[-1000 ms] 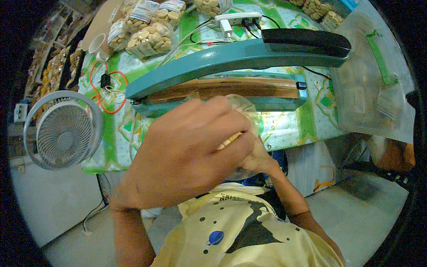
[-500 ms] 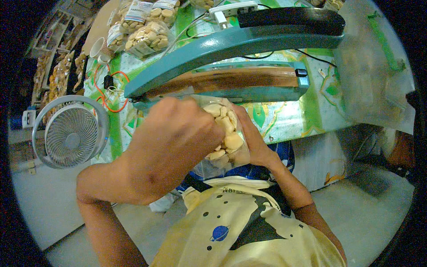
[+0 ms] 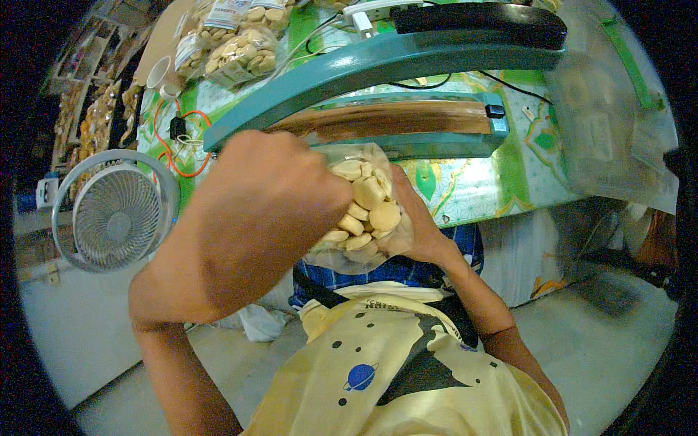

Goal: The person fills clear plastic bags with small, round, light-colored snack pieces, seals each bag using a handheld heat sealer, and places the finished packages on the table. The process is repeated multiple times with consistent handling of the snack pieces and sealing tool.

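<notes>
A clear plastic bag [image 3: 374, 211] of round, pale yellow cookies is held in front of my waist, at the table's near edge. My left hand [image 3: 283, 196] is raised in a fist over the bag's left side; its fingertips are hidden, and what they grip, if anything, cannot be made out. My right hand [image 3: 418, 221] is closed round the bag's right side. Just beyond the bag stands a teal impulse sealer [image 3: 436, 145], its long arm [image 3: 334, 76] with a black handle lifted above the brown sealing strip.
Several filled cookie bags [image 3: 243, 54] lie at the back left beside a paper cup [image 3: 161, 73]. A grey fan [image 3: 116, 218] stands left, near an orange cord [image 3: 171, 163]. A white power strip [image 3: 374, 11] lies behind the sealer. Translucent plastic sheeting [image 3: 603, 131] is at the right.
My left fist has shifted slightly left and up, showing more of the cookies. The bag is tilted a little differently; my right hand still holds it.
</notes>
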`<state>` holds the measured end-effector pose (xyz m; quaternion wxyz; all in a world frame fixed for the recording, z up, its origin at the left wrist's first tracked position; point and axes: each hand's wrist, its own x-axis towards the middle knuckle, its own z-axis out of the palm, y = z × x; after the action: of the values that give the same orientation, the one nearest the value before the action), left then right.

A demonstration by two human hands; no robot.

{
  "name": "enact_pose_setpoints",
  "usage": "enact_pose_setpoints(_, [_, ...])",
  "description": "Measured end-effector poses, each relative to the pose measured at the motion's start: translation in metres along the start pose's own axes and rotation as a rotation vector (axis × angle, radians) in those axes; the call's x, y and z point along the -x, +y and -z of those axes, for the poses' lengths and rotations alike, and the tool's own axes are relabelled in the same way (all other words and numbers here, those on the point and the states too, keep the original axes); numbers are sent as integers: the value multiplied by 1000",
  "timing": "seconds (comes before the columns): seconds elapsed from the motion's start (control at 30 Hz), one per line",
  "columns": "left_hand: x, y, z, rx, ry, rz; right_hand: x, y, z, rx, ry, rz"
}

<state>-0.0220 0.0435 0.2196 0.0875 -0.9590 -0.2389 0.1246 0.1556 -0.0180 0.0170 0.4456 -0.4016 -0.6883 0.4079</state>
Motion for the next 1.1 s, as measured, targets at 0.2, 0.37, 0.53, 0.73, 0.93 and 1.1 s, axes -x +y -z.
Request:
enact_pose_setpoints(0.2, [-10,14,-21,78,113,-73,0,3,-1,-2,-22,-58])
enact_pose_setpoints(0.37, [-10,-1,-12,240,93,-81,0,2,1,-18,-19,-44])
enact_pose_setpoints(0.53, [-19,2,-12,231,15,-86,0,1,1,-29,-10,-33])
enact_pose_setpoints(0.73, [-14,10,-11,244,23,-32,1,3,1,-22,-26,-48])
enact_pose_setpoints(0.93, [-7,5,-5,246,-231,-158,1,5,1,25,-28,14])
enact_pose_setpoints(1.1, [-8,-7,-11,166,90,-41,1,6,0,-14,-29,-51])
